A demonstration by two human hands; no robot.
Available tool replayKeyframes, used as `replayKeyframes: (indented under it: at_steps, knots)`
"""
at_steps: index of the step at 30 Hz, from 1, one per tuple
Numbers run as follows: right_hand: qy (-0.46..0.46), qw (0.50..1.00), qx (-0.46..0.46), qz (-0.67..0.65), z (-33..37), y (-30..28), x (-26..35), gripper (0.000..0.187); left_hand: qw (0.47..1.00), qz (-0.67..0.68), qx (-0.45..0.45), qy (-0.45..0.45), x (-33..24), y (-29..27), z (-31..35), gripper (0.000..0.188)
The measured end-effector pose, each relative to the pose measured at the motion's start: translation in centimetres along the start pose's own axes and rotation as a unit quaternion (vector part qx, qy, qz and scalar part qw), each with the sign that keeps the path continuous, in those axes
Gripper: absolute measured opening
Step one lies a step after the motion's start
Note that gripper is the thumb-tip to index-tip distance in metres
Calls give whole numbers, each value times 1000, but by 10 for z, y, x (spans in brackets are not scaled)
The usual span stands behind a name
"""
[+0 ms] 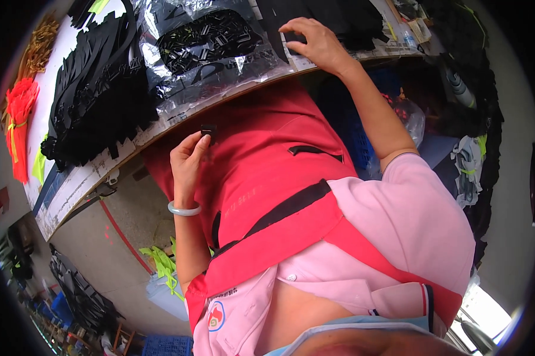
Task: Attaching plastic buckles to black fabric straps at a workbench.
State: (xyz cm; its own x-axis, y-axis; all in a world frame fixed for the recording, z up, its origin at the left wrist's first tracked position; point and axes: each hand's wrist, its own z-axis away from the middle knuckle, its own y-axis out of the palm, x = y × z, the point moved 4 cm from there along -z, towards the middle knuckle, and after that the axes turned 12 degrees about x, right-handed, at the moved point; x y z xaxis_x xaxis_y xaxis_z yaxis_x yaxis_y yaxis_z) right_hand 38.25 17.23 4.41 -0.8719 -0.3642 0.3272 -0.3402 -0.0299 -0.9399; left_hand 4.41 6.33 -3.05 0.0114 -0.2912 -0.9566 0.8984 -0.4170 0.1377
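Observation:
In front of the red apron (261, 136), my left hand (187, 160) pinches a small black buckle (208, 129) between thumb and fingertips. A pale bangle (184, 209) circles that wrist. My right hand (321, 46) is raised over the table's front edge, its fingers curved and apart from the thumb, with nothing visible in them. It is nearest to black fabric pieces (338, 21) lying on the table. Between the two hands, farther back, a clear plastic bag (220, 86) lies open with a heap of shiny black buckles (211, 41).
A thick bundle of black straps (101, 95) hangs over the table edge (125, 155) on the left. Beyond it lie red strips (21, 113) and brown strips (36, 47). A blue crate (359, 142) stands under the table on the right. Yellow-green cloth (163, 267) lies below, at left.

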Motion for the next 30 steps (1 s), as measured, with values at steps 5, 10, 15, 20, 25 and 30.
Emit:
replayKeyframes:
  at_steps: [5, 10, 15, 20, 25, 30]
  knots:
    - [-16, 996, 85, 0, 15, 42, -5, 31, 1000, 17, 7, -4, -6, 8, -5, 20]
    - [-15, 996, 65, -60, 6, 35, -7, 19, 1000, 10, 7, -5, -1, 10, -5, 21]
    - [117, 867, -155, -460, 11, 6, -1, 16, 993, 120, 2, -2, -12, 25, -12, 19]
    - [133, 670, 72, -726, 34, 60, 87, 16, 966, 257, 30, 19, -26, 45, -33, 23]
    - [63, 753, 181, -629, 54, 99, 124, 17, 987, 138, 76, 34, -34, 52, -32, 18]
    - [98, 634, 319, -698, 46, 104, 116, 30, 992, 101, 73, 11, -12, 32, -9, 17]
